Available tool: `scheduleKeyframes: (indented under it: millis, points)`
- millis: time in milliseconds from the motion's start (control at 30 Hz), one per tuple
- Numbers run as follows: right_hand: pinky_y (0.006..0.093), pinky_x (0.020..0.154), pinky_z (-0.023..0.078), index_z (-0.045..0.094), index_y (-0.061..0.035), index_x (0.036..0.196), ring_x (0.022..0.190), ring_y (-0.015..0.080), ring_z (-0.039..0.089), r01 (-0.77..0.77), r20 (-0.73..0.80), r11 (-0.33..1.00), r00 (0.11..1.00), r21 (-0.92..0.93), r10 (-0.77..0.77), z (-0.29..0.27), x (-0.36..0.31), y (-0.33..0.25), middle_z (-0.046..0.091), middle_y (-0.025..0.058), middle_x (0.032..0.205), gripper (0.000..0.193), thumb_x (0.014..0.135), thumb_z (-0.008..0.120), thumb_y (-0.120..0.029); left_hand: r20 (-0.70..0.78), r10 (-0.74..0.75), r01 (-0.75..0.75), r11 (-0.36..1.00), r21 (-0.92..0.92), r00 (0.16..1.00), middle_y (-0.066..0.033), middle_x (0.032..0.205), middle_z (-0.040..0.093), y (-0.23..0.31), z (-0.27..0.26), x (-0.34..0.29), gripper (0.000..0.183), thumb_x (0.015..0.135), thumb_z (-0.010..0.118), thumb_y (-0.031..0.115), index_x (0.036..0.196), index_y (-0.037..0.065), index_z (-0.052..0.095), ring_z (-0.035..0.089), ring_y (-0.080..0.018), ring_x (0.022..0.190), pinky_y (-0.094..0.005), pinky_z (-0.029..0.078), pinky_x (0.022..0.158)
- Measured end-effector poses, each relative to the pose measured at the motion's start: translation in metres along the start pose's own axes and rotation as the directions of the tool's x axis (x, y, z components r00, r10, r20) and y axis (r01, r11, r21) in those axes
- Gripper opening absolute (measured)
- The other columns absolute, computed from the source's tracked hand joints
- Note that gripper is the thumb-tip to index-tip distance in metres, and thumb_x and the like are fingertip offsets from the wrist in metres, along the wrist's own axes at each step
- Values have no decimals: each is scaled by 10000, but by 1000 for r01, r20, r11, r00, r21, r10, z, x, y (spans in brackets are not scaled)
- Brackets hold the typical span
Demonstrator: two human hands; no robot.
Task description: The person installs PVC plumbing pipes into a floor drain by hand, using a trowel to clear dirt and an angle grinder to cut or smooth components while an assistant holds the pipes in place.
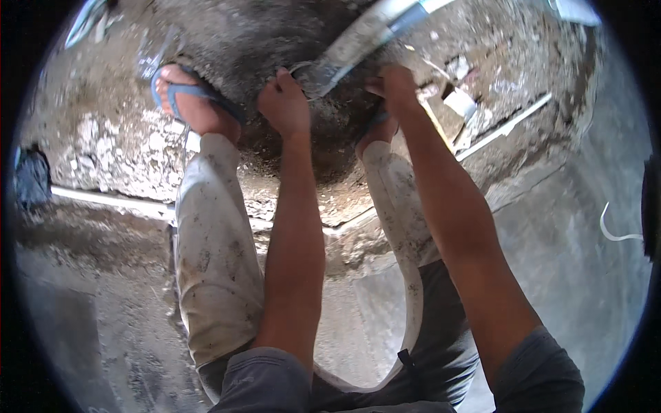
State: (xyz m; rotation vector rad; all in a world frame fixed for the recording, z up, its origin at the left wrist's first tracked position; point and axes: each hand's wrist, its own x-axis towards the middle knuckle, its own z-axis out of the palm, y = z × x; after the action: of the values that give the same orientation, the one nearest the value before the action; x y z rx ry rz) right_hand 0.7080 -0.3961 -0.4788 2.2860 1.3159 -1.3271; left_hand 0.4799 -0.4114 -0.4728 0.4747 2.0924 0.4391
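My left hand (286, 104) is closed, thumb uppermost, just left of the low end of a dirt-smeared pale pipe (354, 51). A thin, light loop like wire or strip (301, 66) shows between its thumb and the pipe end; whether the fingers grip it I cannot tell. On the pipe's other side my right hand (397, 84) is curled, fingers pointing toward the pipe. What lies in those fingers is hidden. The pipe slants up to the right, with a bluish section on it, over a dark hollow in the soil (330, 144).
My sandalled left foot (189, 96) stands on the dirt. White pipes lie at left (110, 199) and right (506, 127). A short white piece (459, 103) sits among rubble by the right hand. A dark plastic bag (32, 177) is far left; smooth concrete (551, 234) extends right.
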Motion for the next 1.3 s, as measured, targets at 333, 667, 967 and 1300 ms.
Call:
scheduleKeyframes:
  millis: [333, 667, 967, 1300]
  points:
    - [334, 789, 604, 757, -65, 1166, 914, 155, 737, -10, 164, 784, 980, 620, -117, 151, -3, 20, 737, 82, 1194, 322, 867, 699, 38, 533, 258, -395, 904, 161, 806, -190, 878, 747, 29, 7, 90, 625, 994, 568, 532, 1026, -67, 746, 696, -270, 852, -454, 505, 796]
    - [368, 774, 574, 740, -70, 1202, 804, 264, 726, 151, -19, 892, 987, 426, -158, 129, -11, 46, 771, 168, 997, 293, 938, 610, -72, 637, -10, -392, 780, 487, 771, -173, 1007, 764, 50, 20, 71, 778, 995, 524, 655, 1145, -79, 737, 688, -243, 972, -398, 517, 918]
    - [452, 729, 594, 764, -107, 865, 800, 304, 733, 416, 137, 909, 898, 38, -417, 59, -54, 38, 728, 148, 844, 185, 801, 694, -266, 735, 424, -814, 501, 296, 528, -137, 1003, 753, -3, -209, 113, 437, 1025, 558, 357, 1153, -45, 669, 702, -288, 900, -399, 535, 817]
    - [314, 581, 565, 740, -28, 1138, 635, 175, 699, -289, 132, 761, 956, 582, 262, -187, -278, -39, 707, 94, 785, 253, 981, 595, -163, 425, -273, 189, 955, 230, 863, -93, 1105, 745, 64, -436, -23, 370, 1011, 651, 312, 1252, 32, 663, 732, -217, 978, -361, 546, 781]
